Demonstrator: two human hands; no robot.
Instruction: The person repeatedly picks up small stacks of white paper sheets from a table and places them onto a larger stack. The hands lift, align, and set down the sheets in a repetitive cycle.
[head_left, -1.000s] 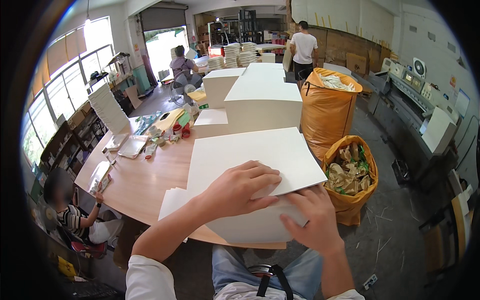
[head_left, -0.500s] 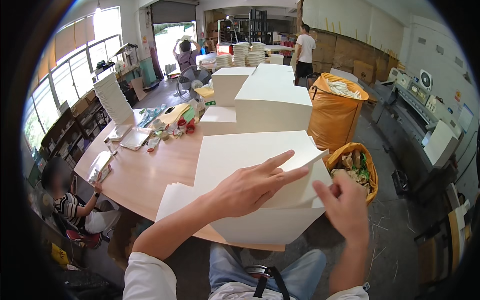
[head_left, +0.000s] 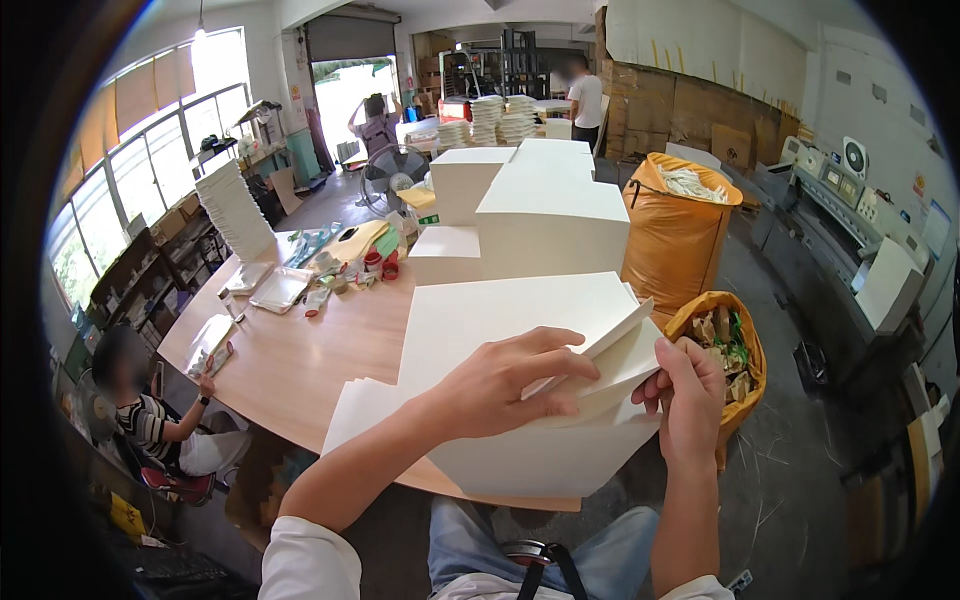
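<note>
- Tall orange sack (head_left: 668, 245): white strips (head_left: 690, 184) inside; shorter orange sack (head_left: 748, 405) before it holds crumpled brown paper (head_left: 738, 383).
- White sheets (head_left: 480, 320) lie stacked at the desk's (head_left: 290, 370) near edge; long axis seemingly left to right, lifted right-hand corner pointing away and rightward.
- Left hand (head_left: 525, 375) lies across the sheets, fingers spread beside the lifted flap.
- Right hand's (head_left: 685, 385) grip pinches their right edge.

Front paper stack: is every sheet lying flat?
No, the right hand pinches the edge of a white sheet bent up from the front stack.
</note>
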